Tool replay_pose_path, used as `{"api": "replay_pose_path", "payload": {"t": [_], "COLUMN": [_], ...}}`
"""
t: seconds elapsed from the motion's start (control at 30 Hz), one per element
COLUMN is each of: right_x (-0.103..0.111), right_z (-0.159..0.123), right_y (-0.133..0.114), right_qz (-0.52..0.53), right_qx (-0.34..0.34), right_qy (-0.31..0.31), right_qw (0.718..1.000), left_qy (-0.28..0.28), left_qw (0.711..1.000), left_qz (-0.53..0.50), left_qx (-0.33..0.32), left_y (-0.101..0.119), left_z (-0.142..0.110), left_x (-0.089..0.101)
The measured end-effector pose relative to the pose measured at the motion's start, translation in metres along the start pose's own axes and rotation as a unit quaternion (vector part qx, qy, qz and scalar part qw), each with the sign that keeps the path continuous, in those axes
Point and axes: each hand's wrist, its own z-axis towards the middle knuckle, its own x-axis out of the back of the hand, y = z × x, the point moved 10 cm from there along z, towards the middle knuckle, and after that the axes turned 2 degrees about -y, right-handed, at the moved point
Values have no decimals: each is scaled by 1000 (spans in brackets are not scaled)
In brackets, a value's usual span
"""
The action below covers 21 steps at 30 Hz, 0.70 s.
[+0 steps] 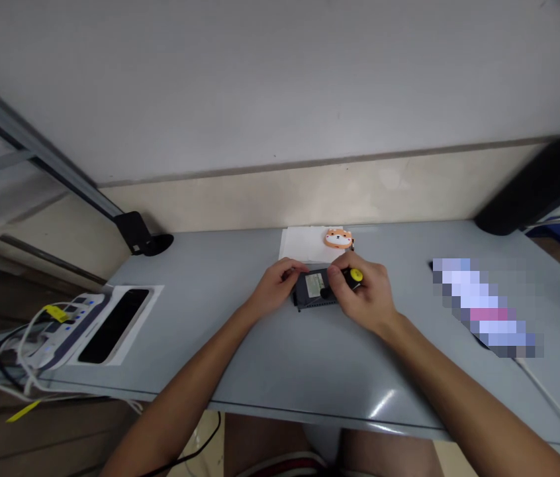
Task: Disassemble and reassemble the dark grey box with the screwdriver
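Observation:
A dark, boxy device (316, 286) with a pale label on its upper face lies on the desk between my hands. My left hand (279, 286) is closed at its left side, fingers curled against the edge. In my right hand (365, 291) is a screwdriver (356, 275) with a black and yellow handle. Its shaft and tip are mostly hidden by the fingers, so I cannot tell what the tip touches. Right behind the device lie white paper sheets (304, 244), with an orange and white animal-faced case (338, 238) on them.
A grey desk (270, 358) meets the wall behind. To the left sit a dark-screened phone (115, 326) on white paper, a power strip (74, 324) with cables and a black stand (141, 238). On the right are a blurred-out screen (483, 308) with a white cable and a black cylinder (533, 189).

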Motion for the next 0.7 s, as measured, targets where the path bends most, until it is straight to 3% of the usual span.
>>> {"api": "replay_pose_path", "payload": {"t": [0.7], "right_x": [-1], "right_z": [-1], "right_y": [-4], "right_qz": [-6], "right_qx": [14], "right_qy": [0], "right_qw": [1000], "left_qy": [-7], "left_qw": [1000], "left_qz": [12], "left_qx": [1], "left_y": [3], "left_z": [0], "left_x": [2]}}
